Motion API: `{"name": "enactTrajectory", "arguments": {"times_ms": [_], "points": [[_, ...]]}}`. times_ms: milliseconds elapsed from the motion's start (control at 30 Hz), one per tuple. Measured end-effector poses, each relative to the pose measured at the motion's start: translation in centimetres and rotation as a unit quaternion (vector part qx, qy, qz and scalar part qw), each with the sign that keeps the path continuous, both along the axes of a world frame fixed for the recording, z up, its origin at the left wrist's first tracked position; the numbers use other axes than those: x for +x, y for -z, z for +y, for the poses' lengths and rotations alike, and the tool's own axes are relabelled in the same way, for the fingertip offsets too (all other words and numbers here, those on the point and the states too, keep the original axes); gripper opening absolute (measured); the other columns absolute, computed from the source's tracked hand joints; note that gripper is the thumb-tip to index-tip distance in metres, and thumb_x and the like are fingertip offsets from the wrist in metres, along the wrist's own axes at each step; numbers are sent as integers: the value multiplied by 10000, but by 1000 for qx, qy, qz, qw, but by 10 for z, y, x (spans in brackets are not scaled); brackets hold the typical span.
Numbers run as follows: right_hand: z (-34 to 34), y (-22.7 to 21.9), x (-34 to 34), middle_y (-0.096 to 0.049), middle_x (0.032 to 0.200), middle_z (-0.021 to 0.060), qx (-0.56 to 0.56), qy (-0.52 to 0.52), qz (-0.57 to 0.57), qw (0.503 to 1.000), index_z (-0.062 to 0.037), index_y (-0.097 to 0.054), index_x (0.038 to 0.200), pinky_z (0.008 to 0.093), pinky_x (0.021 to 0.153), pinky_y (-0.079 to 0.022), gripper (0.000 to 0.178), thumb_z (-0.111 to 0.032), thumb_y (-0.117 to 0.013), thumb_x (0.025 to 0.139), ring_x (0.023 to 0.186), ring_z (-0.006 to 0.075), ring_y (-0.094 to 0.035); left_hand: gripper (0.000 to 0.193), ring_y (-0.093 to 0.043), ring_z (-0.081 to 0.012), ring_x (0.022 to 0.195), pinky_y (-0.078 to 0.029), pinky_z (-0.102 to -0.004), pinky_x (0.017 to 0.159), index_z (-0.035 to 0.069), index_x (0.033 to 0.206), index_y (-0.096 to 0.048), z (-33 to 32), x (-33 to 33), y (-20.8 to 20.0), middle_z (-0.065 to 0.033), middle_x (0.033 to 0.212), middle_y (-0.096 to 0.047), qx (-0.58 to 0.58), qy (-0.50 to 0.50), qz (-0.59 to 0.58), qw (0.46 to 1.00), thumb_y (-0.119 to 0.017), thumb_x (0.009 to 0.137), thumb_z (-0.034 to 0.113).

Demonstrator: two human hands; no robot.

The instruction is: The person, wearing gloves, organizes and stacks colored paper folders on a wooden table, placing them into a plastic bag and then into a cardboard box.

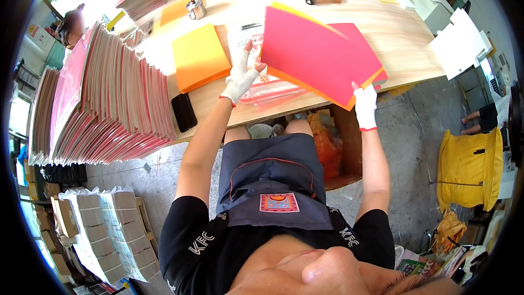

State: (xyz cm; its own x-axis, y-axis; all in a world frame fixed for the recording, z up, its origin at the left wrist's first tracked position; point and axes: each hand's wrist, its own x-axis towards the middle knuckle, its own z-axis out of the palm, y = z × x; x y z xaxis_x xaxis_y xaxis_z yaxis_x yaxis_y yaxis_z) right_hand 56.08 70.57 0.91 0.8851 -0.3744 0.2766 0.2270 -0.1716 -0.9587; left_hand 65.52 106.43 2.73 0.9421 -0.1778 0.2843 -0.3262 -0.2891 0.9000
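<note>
My right hand (365, 105), in a white glove with bare fingertips, pinches the near right corner of a few large pink and orange sheets (311, 49). The sheets are raised and tilted above the table, pink side up, with orange edges showing. My left hand (241, 79), gloved the same way, is beside their left edge with thumb and forefinger apart. Whether its thumb touches the sheets I cannot tell. Below it lies a clear plastic bag with red and white print (252, 94). A stack of pink sheets (360, 43) sits partly hidden behind the raised ones.
Left of my hands are a stack of orange sheets (199, 57), a black phone (184, 112) and a tall pile of pink-covered packs (109, 104). A metal cup (195, 9) stands farther back. Under the table's near edge is an open box (349, 153). A yellow sack (469, 169) stands right.
</note>
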Motion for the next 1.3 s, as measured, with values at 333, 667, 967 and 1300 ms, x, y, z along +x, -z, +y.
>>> {"name": "enactTrajectory", "arguments": {"times_ms": [333, 667, 967, 1300], "points": [[49, 36, 9, -565, 1126, 90, 155, -91, -7, 984, -14, -417, 1286, 313, 887, -515, 485, 105, -551, 835, 982, 175, -588, 317, -630, -131, 832, -511, -283, 756, -13, 1064, -649, 6, 8, 43, -68, 939, -697, -90, 26, 172, 981, -746, 780, 90], [36, 45, -11, -591, 1094, 66, 30, -62, 23, 997, -22, -415, 1310, 248, 779, -469, 533, 24, -649, 834, 948, 117, -564, 362, -630, -131, 903, -513, -274, 772, -3, 1121, -597, -21, -15, 33, -74, 999, -683, -5, -32, 63, 998, -729, 786, 28], [46, 7, -9, -543, 1175, 88, 44, -71, 13, 996, -26, -423, 1293, 249, 808, -478, 467, -19, -626, 872, 994, 119, -547, 338, -630, -135, 827, -507, -286, 739, -11, 1076, -617, -10, 0, 52, -76, 970, -688, -99, -24, 152, 983, -749, 774, 65], [26, 13, -28, -655, 857, 88, -301, -78, 127, 942, 15, -574, 1123, 312, 655, -461, 266, -146, -512, 919, 726, 160, -586, 407, -617, -297, 842, -488, -408, 748, -28, 1044, -596, -16, -9, 48, -189, 958, -652, 114, -118, -36, 986, -712, 799, 276]]}}
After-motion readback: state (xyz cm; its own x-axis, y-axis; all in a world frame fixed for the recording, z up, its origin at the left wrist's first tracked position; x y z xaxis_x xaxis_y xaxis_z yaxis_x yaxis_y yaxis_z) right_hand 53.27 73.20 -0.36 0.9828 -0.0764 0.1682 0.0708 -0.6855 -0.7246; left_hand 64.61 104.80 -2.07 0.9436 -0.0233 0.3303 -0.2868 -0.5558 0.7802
